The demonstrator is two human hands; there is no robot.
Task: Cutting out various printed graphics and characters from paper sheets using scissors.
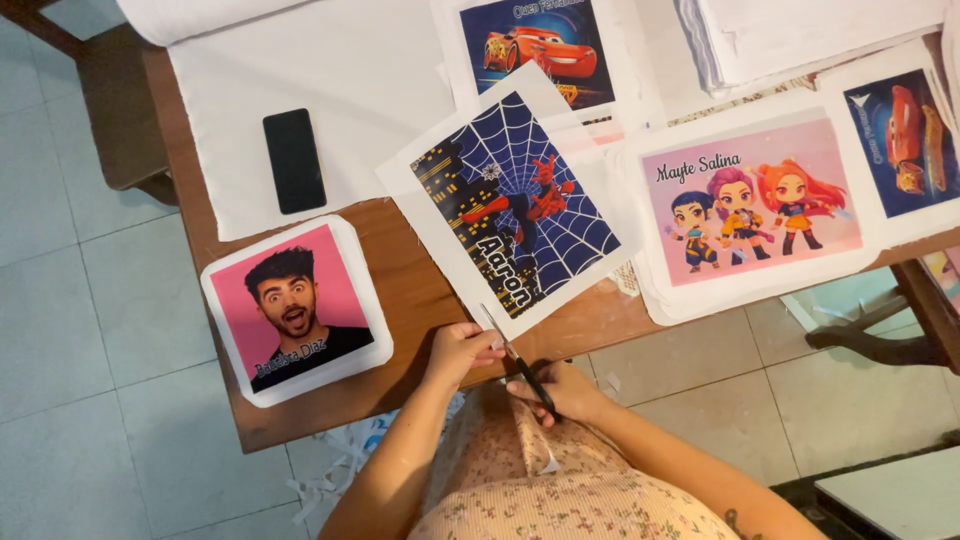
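Note:
My right hand (568, 390) grips black-handled scissors (517, 362), whose blades point up to the near edge of a white fabric sheet (512, 200) printed with a blue web and a red masked figure. My left hand (462, 346) pinches that sheet's near white border just left of the blades. The sheet lies tilted on the brown wooden table (400, 280), its near corner overhanging the edge.
A pink portrait print with rounded corners (297, 308) lies at the table's left. A black phone (294, 160) rests on white cloth. Prints with a red car (535, 50) and three cartoon girls (750, 210) lie behind and right. White scraps (340, 450) litter the tiled floor.

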